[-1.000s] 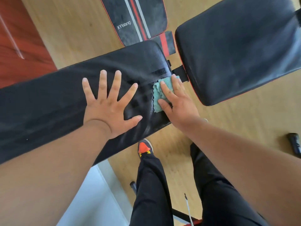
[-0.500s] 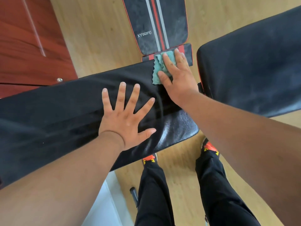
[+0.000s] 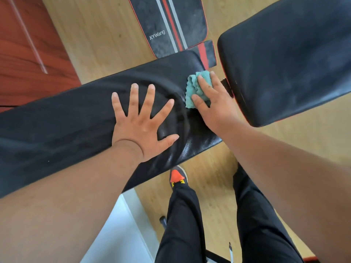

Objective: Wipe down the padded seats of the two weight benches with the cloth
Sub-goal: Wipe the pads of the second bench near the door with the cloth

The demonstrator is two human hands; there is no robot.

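Note:
A long black padded bench pad [image 3: 66, 126] runs from the left edge to the middle of the head view. My left hand [image 3: 142, 122] lies flat on it with the fingers spread wide. My right hand [image 3: 214, 103] presses a crumpled teal cloth [image 3: 195, 86] onto the pad's right end, near its far corner. A second, wider black pad [image 3: 288, 59] with a red-trimmed edge sits just to the right, across a narrow gap with a dark bracket. Farther back stands another black pad [image 3: 167, 25] with red and grey stripes and the lettering XYWang.
Light wooden floor [image 3: 98, 44] surrounds the benches. Red-brown wooden furniture [image 3: 28, 54] fills the upper left. My legs in black trousers [image 3: 182, 215] and an orange-toed shoe [image 3: 176, 175] stand below the pad. A pale panel [image 3: 117, 234] shows at the bottom.
My right hand has slid the cloth back from the pad's far edge toward me and slightly right, onto the right end. My left hand stays flat in the same spot.

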